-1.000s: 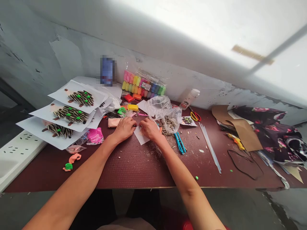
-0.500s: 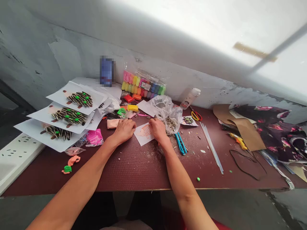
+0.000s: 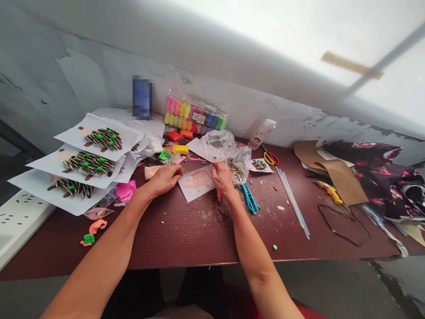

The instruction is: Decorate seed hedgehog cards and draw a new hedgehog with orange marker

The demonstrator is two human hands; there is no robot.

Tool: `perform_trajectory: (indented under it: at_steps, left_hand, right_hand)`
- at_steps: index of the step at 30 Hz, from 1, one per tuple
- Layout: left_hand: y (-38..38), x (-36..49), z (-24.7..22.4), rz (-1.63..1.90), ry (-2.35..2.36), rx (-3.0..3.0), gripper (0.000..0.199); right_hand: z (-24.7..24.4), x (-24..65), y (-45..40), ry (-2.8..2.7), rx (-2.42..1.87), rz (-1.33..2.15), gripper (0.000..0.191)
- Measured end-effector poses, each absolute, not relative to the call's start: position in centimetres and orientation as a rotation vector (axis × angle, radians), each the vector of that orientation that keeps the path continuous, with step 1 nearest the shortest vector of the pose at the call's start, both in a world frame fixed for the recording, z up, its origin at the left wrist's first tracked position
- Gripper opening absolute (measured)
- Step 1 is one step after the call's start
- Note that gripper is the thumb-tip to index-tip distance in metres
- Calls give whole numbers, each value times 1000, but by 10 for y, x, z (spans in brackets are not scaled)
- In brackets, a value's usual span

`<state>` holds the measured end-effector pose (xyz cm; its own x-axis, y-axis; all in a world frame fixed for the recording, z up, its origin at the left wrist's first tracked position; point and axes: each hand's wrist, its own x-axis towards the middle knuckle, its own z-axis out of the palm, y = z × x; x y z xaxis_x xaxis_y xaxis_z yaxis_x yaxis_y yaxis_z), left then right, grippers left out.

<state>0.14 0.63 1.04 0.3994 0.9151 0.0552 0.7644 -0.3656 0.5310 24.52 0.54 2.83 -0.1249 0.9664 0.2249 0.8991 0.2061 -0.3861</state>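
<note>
A small white card (image 3: 187, 193) with an orange hedgehog drawing lies on the table between my hands. My left hand (image 3: 166, 178) rests at the card's left edge, fingers loosely bent, thumb apart, nothing visible between them. At the card's right edge, my right hand (image 3: 222, 176) is closed, its fingertips hidden. A thin orange thing (image 3: 218, 195) shows beneath it; whether that hand grips it is unclear. Just right of that hand, a clear plastic bag (image 3: 221, 142) has striped seeds (image 3: 235, 169) at its opening. A blue cutter (image 3: 249, 198) lies nearby.
Stacked sheets (image 3: 69, 197) with seed hedgehogs stand left, beside a white power strip (image 3: 28, 221). Coloured clay packs (image 3: 195, 117) and a bottle (image 3: 262, 134) line the back. Scissors (image 3: 271, 158), clear sticks (image 3: 294, 204) and a glue gun (image 3: 330, 191) lie right.
The view has shifted slightly. My left hand has drawn back left, uncovering more of the card. The drawing is more visible, and the orange thing now shows under my right hand.
</note>
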Motion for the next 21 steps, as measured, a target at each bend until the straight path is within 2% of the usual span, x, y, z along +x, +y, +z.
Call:
perform_trajectory:
  at_steps: [7,12,21]
  left_hand:
    - [10,-3,7,592,1554,2192,22]
    - [9,-1,7,574,1582,2278,27]
    - [6,0,15,495,1634,2287,22]
  right_hand:
    - [32,241,-1,-2111,-1657,454,20]
    - [32,236,-4,-1990,-1614,544,25]
    - [34,224,-9,-2068,-1876,508,35]
